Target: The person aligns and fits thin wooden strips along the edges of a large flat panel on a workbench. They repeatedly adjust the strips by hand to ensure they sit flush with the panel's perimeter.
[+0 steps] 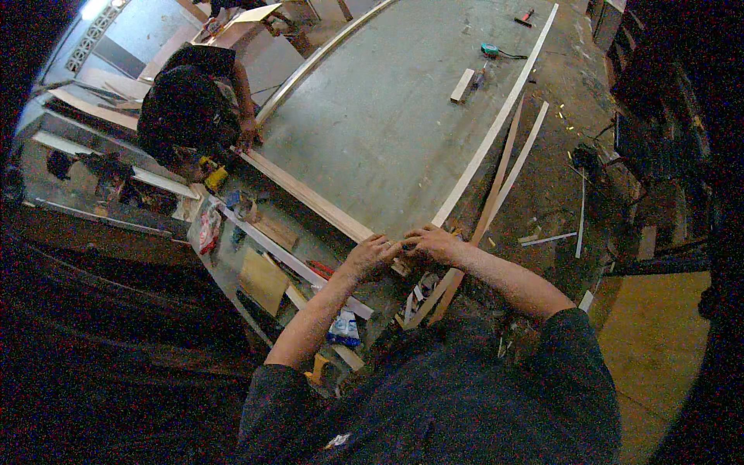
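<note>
A large grey panel [349, 116] lies in front of me, edged with wooden strips. My left hand [373, 256] is closed over the near end of a wooden strip [310, 198] that runs along the panel's near left edge. Right beside it, my right hand [432, 245] rests at the same corner, fingers bent and almost touching the left ones. It covers the near end of a long pale strip [496, 128] on the panel's right edge. What the right fingertips pinch, if anything, is hidden.
At the strip's far end another person [190, 101] bends over, a hand near it. A short wood block [463, 85], a teal tape measure [490, 51] and a red-handled tool [527, 17] lie on the panel. Loose strips [515, 174] lean at right. A blue-white packet [343, 328] lies below my left forearm.
</note>
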`<state>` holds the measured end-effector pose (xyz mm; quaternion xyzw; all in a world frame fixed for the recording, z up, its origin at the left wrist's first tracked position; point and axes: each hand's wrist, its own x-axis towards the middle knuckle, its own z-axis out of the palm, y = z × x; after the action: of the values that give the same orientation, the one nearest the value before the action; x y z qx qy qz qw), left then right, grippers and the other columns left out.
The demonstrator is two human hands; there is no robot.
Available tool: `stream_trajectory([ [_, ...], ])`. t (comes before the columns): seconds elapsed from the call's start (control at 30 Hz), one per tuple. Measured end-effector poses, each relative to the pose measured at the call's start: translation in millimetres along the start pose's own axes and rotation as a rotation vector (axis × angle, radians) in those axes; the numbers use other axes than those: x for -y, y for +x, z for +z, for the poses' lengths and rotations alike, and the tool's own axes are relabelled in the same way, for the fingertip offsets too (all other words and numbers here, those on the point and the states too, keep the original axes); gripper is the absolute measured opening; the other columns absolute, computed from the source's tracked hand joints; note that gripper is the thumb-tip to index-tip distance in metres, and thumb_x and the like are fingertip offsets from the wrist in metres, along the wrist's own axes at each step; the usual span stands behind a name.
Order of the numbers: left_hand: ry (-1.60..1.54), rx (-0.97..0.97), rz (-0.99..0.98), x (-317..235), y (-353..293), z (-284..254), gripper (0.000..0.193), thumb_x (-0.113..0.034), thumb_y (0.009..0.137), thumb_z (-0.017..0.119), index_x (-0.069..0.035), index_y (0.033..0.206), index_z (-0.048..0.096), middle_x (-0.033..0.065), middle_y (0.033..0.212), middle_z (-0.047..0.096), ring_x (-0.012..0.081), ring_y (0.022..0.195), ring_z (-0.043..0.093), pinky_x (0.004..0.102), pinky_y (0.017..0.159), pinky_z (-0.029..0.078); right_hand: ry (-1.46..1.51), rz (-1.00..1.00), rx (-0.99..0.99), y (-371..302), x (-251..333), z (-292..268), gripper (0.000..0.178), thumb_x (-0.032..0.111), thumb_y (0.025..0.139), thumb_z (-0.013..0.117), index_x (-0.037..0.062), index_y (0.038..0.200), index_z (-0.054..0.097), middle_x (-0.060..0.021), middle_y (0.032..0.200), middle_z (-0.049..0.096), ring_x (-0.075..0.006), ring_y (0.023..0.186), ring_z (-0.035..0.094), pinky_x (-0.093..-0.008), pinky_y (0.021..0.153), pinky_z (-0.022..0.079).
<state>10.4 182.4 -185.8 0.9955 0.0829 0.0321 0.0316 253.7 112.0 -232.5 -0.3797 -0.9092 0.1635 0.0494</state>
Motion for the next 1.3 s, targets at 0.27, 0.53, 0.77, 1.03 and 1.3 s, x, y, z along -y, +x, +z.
stream_trajectory([
  [0.27,0.061,-0.08,0.023,2,-2,3,0.046,-0.019,0.083,0.06,-0.007,0.127,0.053,0.0098,0.107,0.067,0.0265,0.108,0.061,0.0395,0.105,0.043,-0.04,0.056,-0.009,0,4,-6,0.035,0.014,0.085,0.053,0.0252,0.114,0.068,0.0039,0.143,0.051,-0.022,0.133,0.044,-0.0425,0.109,0.035],
  [0.53,-0.056,0.03,0.005,1,2,-5,0.052,-0.017,0.082,0.06,-0.007,0.131,0.048,0.0108,0.105,0.067,0.0271,0.107,0.061,0.0394,0.104,0.043,-0.076,-0.014,-0.057,3,-1,-2,0.037,0.015,0.083,0.055,0.0264,0.116,0.066,0.0034,0.14,0.053,-0.0214,0.133,0.044,-0.0406,0.109,0.035],
  [0.77,-0.01,-0.07,0.024,-3,-2,-6,0.053,-0.017,0.082,0.06,-0.006,0.131,0.047,0.009,0.105,0.066,0.0275,0.106,0.061,0.0389,0.102,0.044,-0.072,0.048,0.002,1,14,-15,0.037,0.019,0.086,0.053,0.0284,0.12,0.064,0.005,0.139,0.053,-0.0203,0.132,0.045,-0.0409,0.108,0.036],
  [1.03,0.083,-0.019,0.053,7,-15,17,0.05,-0.019,0.084,0.058,-0.006,0.131,0.046,0.0076,0.11,0.065,0.0258,0.111,0.06,0.0381,0.102,0.044,-0.092,0.072,0.055,11,20,-12,0.033,0.023,0.086,0.055,0.027,0.116,0.067,0.0076,0.143,0.049,-0.02,0.133,0.043,-0.0434,0.106,0.037],
  [1.3,-0.004,0.019,0.012,-2,-15,14,0.072,-0.021,0.08,0.064,-0.01,0.146,0.037,0.0099,0.115,0.065,0.0275,0.112,0.059,0.0402,0.106,0.04,0.088,-0.013,-0.054,14,-18,59,0.043,0.013,0.088,0.053,0.0317,0.125,0.063,0.0137,0.15,0.042,-0.0201,0.138,0.04,-0.0459,0.106,0.037],
])
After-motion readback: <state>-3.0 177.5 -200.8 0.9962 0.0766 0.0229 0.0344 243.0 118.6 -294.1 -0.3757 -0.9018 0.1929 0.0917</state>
